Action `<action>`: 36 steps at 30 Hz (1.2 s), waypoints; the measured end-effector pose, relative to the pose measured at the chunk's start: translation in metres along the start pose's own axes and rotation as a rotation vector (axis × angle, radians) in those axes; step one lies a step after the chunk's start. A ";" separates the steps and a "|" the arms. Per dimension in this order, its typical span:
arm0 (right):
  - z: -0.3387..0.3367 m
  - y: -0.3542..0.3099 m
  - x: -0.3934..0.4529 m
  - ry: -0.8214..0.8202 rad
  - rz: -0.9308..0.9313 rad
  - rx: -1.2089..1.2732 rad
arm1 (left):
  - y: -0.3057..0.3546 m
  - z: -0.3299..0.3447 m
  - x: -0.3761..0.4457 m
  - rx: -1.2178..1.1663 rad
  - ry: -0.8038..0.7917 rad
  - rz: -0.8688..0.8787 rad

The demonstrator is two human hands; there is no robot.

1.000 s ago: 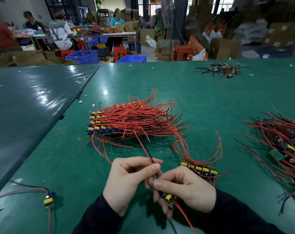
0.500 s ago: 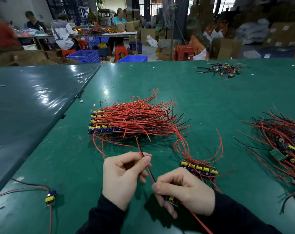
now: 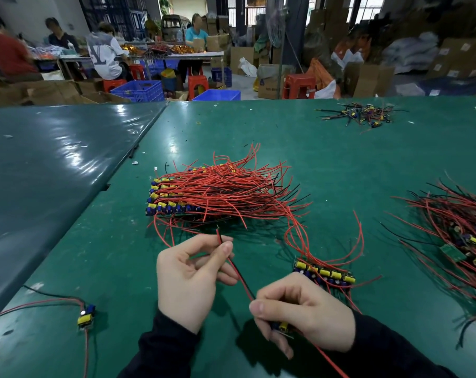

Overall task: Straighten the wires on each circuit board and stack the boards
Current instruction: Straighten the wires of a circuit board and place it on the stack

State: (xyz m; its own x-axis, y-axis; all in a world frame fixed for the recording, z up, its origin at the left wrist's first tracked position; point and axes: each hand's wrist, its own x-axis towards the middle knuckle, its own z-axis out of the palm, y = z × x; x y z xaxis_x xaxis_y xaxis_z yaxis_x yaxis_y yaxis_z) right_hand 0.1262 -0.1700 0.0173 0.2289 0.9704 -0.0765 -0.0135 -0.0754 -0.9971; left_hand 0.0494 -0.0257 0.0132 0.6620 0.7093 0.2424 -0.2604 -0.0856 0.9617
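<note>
My right hand (image 3: 302,312) grips a small circuit board (image 3: 283,327) with yellow and blue parts, low near the table's front edge. A red and a black wire (image 3: 239,274) run up and to the left from it. My left hand (image 3: 190,276) pinches those wires near their free ends between thumb and forefinger. Beyond my hands lies a big stack of boards (image 3: 171,200) with red wires fanned to the right. A short row of boards (image 3: 324,274) sits just right of my hands.
A loose tangled heap of boards and wires (image 3: 460,241) lies at the right edge. One single board (image 3: 86,315) with trailing wires rests at the front left. A small pile of parts (image 3: 362,114) sits far back. The green table (image 3: 340,170) meets a darker sheet on the left.
My left hand has slid along the wires away from the board, up and to the left, drawing them out straighter. My right hand has stayed low, holding the board.
</note>
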 end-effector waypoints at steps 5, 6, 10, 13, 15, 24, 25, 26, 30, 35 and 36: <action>0.000 0.000 -0.001 -0.021 0.003 -0.012 | 0.001 0.000 0.000 0.008 -0.010 -0.017; 0.000 -0.001 -0.001 -0.024 0.005 -0.009 | 0.000 0.000 0.001 0.000 -0.003 -0.025; 0.001 -0.001 -0.002 -0.042 0.009 -0.016 | 0.000 -0.002 0.001 -0.012 0.028 -0.022; 0.000 -0.003 -0.002 -0.056 0.010 -0.020 | 0.001 -0.001 0.002 -0.012 0.020 -0.037; -0.001 -0.002 -0.003 -0.075 0.015 -0.014 | 0.001 -0.003 0.004 -0.009 0.014 -0.037; -0.001 0.000 -0.002 -0.021 -0.029 0.007 | 0.008 -0.011 0.009 -0.223 0.113 -0.081; -0.001 0.001 -0.002 0.009 -0.043 0.017 | 0.009 -0.012 0.010 -0.264 0.140 -0.075; -0.002 0.003 -0.001 0.047 -0.054 0.028 | 0.010 -0.014 0.011 -0.284 0.164 -0.056; -0.004 0.008 0.003 0.183 -0.069 0.013 | 0.011 -0.013 0.009 -0.309 0.184 -0.001; -0.008 0.012 0.007 0.301 -0.056 0.123 | 0.007 -0.003 0.002 -0.332 -0.054 -0.117; -0.009 0.012 0.007 0.304 -0.054 0.177 | 0.005 0.000 -0.001 -0.335 -0.124 -0.143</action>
State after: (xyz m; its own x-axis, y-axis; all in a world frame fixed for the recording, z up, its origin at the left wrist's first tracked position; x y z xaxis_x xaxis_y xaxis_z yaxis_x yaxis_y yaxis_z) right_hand 0.1365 -0.1659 0.0053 0.5126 0.8574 -0.0450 -0.1561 0.0415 -0.9869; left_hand 0.0473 -0.0272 0.0174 0.7826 0.6060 0.1423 -0.3614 0.2562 0.8965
